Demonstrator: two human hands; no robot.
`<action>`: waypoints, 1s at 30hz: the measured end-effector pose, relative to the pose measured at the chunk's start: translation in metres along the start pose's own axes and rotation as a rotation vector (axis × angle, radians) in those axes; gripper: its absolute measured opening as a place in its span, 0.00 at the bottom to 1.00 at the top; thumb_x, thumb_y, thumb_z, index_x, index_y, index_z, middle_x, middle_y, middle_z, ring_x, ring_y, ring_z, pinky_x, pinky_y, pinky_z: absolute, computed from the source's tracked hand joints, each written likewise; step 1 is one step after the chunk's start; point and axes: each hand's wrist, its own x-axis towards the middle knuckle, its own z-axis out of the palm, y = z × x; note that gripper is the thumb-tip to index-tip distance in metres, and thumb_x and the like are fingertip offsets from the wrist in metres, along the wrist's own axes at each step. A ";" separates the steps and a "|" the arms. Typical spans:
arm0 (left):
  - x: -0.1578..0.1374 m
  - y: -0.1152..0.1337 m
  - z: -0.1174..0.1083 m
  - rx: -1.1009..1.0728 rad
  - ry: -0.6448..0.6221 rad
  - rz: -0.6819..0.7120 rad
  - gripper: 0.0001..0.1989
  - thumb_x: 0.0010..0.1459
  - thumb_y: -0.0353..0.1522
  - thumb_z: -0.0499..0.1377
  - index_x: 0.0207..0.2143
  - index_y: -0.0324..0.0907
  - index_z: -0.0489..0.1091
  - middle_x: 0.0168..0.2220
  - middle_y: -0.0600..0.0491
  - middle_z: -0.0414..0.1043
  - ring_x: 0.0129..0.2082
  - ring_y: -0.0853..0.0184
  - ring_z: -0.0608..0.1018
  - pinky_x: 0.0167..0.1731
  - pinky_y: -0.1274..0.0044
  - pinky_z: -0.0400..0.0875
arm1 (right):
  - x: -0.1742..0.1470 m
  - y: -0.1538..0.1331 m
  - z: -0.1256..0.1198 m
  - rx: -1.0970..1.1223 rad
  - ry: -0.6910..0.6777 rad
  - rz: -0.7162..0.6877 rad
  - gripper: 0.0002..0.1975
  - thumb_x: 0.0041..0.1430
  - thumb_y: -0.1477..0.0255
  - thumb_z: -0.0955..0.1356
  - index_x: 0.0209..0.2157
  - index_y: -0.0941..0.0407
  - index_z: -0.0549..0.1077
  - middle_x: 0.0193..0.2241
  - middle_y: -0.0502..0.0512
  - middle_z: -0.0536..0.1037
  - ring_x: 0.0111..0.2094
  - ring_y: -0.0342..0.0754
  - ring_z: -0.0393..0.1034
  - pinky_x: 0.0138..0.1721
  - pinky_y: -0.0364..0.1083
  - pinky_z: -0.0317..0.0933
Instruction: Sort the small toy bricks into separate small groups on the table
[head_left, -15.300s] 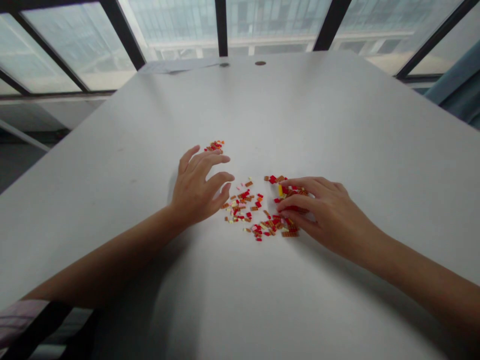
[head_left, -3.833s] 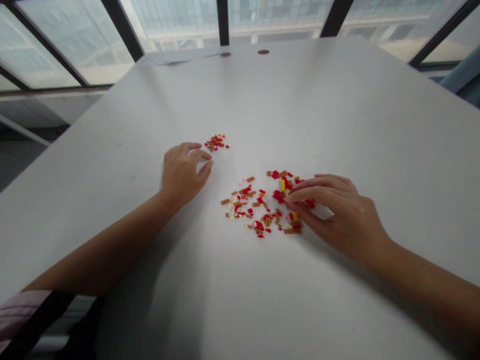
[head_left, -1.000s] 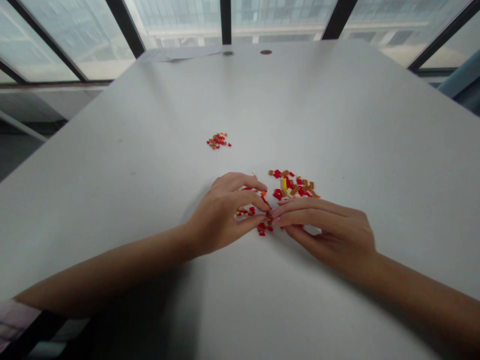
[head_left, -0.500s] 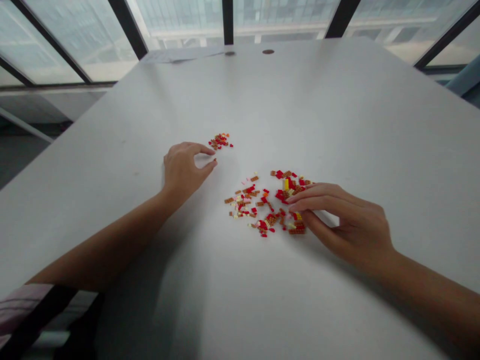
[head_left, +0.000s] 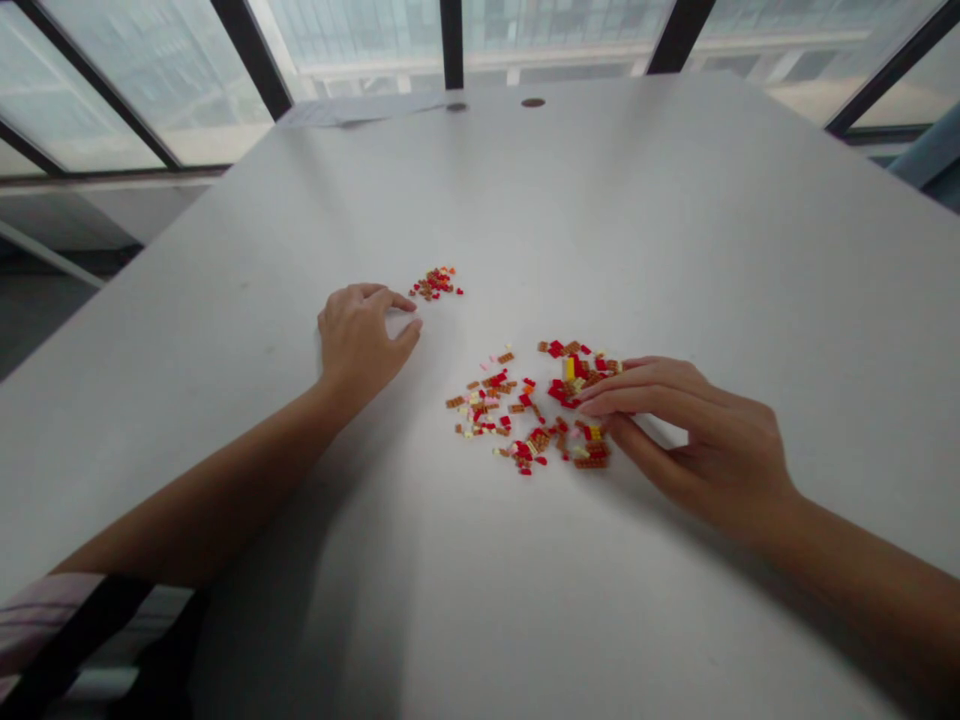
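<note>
White tabletop (head_left: 675, 250): it runs under everything we handle, and its flatness, we judge, lets small things lie where they are put.

Windows (head_left: 360, 40): they stand beyond the far edge; their daylight probably helps us tell one colour from another.

Right hand (head_left: 709, 440): we hold it low over the right heap (head_left: 578, 370), fingers bunched and reaching, thumb beneath. The tips are close together, but we cannot tell whether they pinch a brick. Leading with fingertips seems to suit things too small for a palm.

Left hand (head_left: 367, 335): we hold it just beside the far pile (head_left: 435, 284), thumb and forefinger curved apart, nothing showing in the gap. Such a loose curve likely keeps the pile from being knocked.

Right heap: red, brown and cream bricks lie crowded here, some apparently overlapping, so single ones may be harder for us to pick out.

Left scatter (head_left: 496, 380): between our hands, its bricks lie more thinly spread, which we think leaves each easier to see.

Far pile: well apart from the rest, so mixing seems unlikely.

Yellow brick (head_left: 569, 368): its bright side shows among the reds, near our right fingertips.
</note>
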 end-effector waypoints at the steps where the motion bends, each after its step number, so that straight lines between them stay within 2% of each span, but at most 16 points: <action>1: -0.001 0.000 0.000 0.008 -0.005 0.000 0.09 0.59 0.40 0.61 0.40 0.49 0.78 0.48 0.47 0.75 0.52 0.49 0.73 0.55 0.54 0.65 | 0.000 0.002 0.000 -0.020 0.011 0.000 0.11 0.62 0.80 0.68 0.40 0.49 0.77 0.36 0.51 0.84 0.39 0.50 0.80 0.46 0.51 0.73; 5: -0.003 0.000 0.001 0.033 -0.018 0.018 0.13 0.60 0.40 0.60 0.45 0.48 0.77 0.51 0.45 0.75 0.54 0.48 0.72 0.56 0.54 0.64 | -0.002 0.013 0.000 -0.106 0.033 0.044 0.10 0.61 0.79 0.69 0.39 0.48 0.77 0.36 0.50 0.84 0.37 0.51 0.80 0.44 0.51 0.72; 9: -0.002 -0.001 0.002 0.022 -0.043 0.057 0.13 0.61 0.39 0.59 0.46 0.48 0.76 0.50 0.47 0.78 0.54 0.49 0.74 0.57 0.54 0.63 | -0.005 0.024 0.000 -0.158 -0.044 0.003 0.07 0.63 0.75 0.68 0.37 0.49 0.77 0.32 0.49 0.84 0.34 0.51 0.79 0.40 0.51 0.70; 12: -0.001 0.000 0.003 -0.006 -0.072 0.051 0.13 0.63 0.37 0.57 0.48 0.47 0.76 0.53 0.48 0.78 0.57 0.48 0.74 0.60 0.53 0.62 | -0.008 0.027 0.002 -0.214 -0.081 -0.022 0.07 0.64 0.74 0.67 0.38 0.49 0.76 0.33 0.50 0.84 0.36 0.52 0.79 0.43 0.54 0.67; 16: -0.001 0.004 0.001 -0.052 -0.201 0.071 0.18 0.65 0.36 0.54 0.55 0.46 0.73 0.61 0.50 0.72 0.65 0.47 0.67 0.66 0.51 0.55 | -0.011 0.027 0.003 -0.248 -0.078 -0.016 0.07 0.65 0.74 0.67 0.38 0.50 0.77 0.36 0.51 0.84 0.38 0.52 0.78 0.48 0.57 0.65; 19: -0.002 0.008 -0.003 -0.046 -0.260 0.087 0.21 0.66 0.35 0.52 0.58 0.44 0.71 0.65 0.51 0.68 0.69 0.45 0.62 0.68 0.50 0.50 | -0.011 0.028 0.004 -0.258 -0.072 -0.022 0.06 0.65 0.74 0.67 0.38 0.51 0.78 0.37 0.53 0.84 0.39 0.53 0.78 0.48 0.57 0.64; 24: -0.003 0.009 -0.005 -0.054 -0.237 0.093 0.21 0.66 0.34 0.51 0.58 0.43 0.70 0.65 0.51 0.68 0.69 0.47 0.61 0.68 0.53 0.50 | -0.010 0.029 0.004 -0.294 -0.040 -0.060 0.06 0.65 0.75 0.68 0.37 0.52 0.77 0.39 0.56 0.83 0.39 0.53 0.77 0.45 0.56 0.64; 30: -0.006 0.010 -0.004 -0.039 -0.220 0.123 0.20 0.65 0.35 0.52 0.57 0.43 0.71 0.64 0.51 0.69 0.69 0.47 0.62 0.68 0.54 0.51 | -0.012 0.030 0.004 -0.297 -0.054 -0.066 0.08 0.64 0.76 0.67 0.37 0.52 0.78 0.47 0.61 0.79 0.46 0.56 0.76 0.46 0.57 0.67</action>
